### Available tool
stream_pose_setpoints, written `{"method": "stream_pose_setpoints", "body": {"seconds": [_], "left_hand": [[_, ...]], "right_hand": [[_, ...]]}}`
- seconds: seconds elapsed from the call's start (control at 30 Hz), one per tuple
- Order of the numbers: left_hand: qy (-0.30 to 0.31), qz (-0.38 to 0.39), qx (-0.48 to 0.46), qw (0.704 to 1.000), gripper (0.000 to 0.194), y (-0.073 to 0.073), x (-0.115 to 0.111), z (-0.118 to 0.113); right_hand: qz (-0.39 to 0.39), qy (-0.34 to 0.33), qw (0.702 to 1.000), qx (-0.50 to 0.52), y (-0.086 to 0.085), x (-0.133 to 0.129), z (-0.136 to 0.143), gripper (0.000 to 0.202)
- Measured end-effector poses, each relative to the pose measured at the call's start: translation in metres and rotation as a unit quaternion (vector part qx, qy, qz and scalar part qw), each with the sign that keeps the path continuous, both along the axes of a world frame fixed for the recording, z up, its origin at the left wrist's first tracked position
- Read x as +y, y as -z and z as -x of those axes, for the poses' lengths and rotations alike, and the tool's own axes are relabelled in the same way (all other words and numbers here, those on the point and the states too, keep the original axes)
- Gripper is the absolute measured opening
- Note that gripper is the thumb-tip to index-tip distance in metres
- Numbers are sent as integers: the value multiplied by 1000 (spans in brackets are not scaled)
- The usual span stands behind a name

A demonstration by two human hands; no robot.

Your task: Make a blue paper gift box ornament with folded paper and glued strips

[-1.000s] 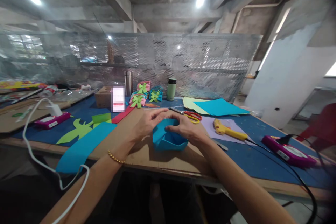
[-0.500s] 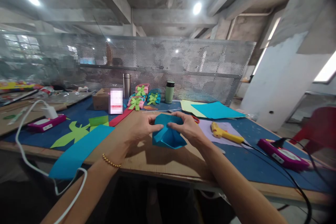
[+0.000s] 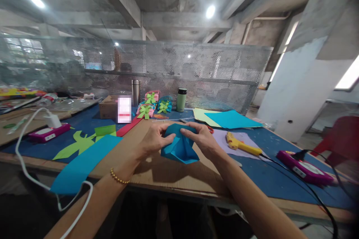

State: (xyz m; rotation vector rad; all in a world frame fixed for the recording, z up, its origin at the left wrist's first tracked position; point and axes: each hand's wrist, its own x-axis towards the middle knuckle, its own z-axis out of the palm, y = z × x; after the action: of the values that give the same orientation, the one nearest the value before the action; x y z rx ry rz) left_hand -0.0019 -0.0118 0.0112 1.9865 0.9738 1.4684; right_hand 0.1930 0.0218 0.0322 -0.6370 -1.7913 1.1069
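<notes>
A folded blue paper box [image 3: 181,147] is held between my two hands above a brown board [image 3: 157,171]; its open side faces me. My left hand [image 3: 157,138] grips its left edge, thumb in front and fingers behind. On the opposite edge, my right hand [image 3: 200,136] pinches the paper, its thumb near the top middle. Left of my hands lies a long blue paper strip [image 3: 86,162], with green paper leaf cut-outs [image 3: 77,144] beyond it. A yellow hot glue gun [image 3: 242,145] rests on purple paper [image 3: 221,138] to the right.
Small paper boxes with green bows [image 3: 145,111] stand at the back, near a steel flask [image 3: 135,91] and a green tumbler [image 3: 181,100]. Blue sheets [image 3: 234,118] lie back right. Purple power strips [image 3: 304,168] sit at both sides, with a white cable [image 3: 21,164] crossing the left edge.
Both hands keep hold of the blue paper box. It has tipped slightly and sits a little lower, and the left thumb has shifted a bit.
</notes>
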Motion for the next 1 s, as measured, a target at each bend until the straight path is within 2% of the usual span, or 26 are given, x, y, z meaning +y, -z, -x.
{"method": "stream_pose_setpoints", "body": {"seconds": [0.2,0.5,0.6,0.7,0.83,1.0], "left_hand": [[-27,-55,15,998,17,-1,-6,-2],[-59,-71,17,996,25,-2,-5,0],[-76,-73,19,994,23,-2,-5,0],[-67,-67,12,995,23,-3,-6,0],[-47,-49,13,998,23,-4,-7,1],[-69,-50,24,996,23,-2,-6,2]], "right_hand": [[58,-54,996,45,4,4,-1,27],[133,-121,982,61,7,10,-4,23],[132,-127,982,50,6,9,-3,23],[112,-124,985,38,5,7,-3,22],[95,-103,990,20,5,6,-4,22],[72,-71,995,-5,4,5,-4,22]]}}
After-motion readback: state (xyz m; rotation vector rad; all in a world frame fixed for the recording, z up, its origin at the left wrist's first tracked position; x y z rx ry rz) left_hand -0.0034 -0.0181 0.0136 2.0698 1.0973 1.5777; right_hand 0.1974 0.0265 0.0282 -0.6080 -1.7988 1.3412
